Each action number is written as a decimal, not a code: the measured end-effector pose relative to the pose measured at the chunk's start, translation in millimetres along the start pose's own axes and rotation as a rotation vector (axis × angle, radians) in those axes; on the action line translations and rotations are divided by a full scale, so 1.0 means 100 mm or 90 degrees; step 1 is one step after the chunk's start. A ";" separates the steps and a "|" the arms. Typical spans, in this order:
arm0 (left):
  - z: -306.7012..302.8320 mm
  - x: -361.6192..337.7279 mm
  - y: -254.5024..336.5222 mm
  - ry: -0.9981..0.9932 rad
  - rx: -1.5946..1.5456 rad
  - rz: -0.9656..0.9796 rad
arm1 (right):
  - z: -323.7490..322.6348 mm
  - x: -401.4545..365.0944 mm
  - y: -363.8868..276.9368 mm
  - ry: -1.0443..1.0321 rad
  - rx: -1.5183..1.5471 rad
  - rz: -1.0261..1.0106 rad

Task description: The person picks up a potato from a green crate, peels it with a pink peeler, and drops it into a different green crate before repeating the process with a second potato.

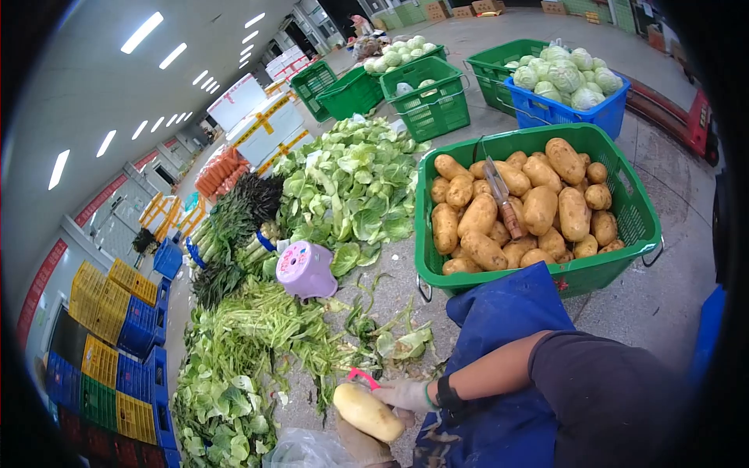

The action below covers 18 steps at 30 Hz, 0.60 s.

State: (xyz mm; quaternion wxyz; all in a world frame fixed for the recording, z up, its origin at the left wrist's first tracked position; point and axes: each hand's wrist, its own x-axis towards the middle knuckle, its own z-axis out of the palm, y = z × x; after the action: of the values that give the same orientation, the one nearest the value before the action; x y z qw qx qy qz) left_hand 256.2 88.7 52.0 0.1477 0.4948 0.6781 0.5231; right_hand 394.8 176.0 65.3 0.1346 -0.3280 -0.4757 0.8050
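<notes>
A pale peeled potato (367,412) lies in my left hand (359,446), which is gloved and cups it from below near the bottom edge. Close against its right side, my right hand (407,395), in a light glove, is closed around a pink peeler (363,377). Several unpeeled potatoes (540,206) fill a green crate (652,226) on the right. On top of them rests a knife (505,204) with a brown handle. A blue apron (499,312) covers my lap beside the crate.
A purple stool (306,268) stands among leafy scraps (234,390) and cabbage leaves (351,183). Behind the potatoes, a blue crate (573,115) holds cabbages. Stacked crates (117,343) stand at left. A plastic bag (308,450) lies at the bottom. Someone (360,25) is far back.
</notes>
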 end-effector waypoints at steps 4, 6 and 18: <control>-0.03 -0.11 0.35 0.042 -0.251 -0.270 | -0.05 0.01 -0.07 -0.012 0.167 0.097; 0.00 -0.08 0.34 0.115 -0.423 -0.256 | -0.02 0.25 0.07 -0.084 0.364 0.073; -0.02 -0.22 0.12 -0.062 -0.759 -0.446 | -0.11 0.14 0.21 0.134 -0.350 -0.256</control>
State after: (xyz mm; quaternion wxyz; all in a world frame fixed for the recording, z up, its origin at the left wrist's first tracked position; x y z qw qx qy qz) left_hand 271.5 68.5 56.4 0.5848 0.1045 0.3874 0.7050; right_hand 393.5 180.5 38.2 0.2455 -0.3327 -0.7132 0.5660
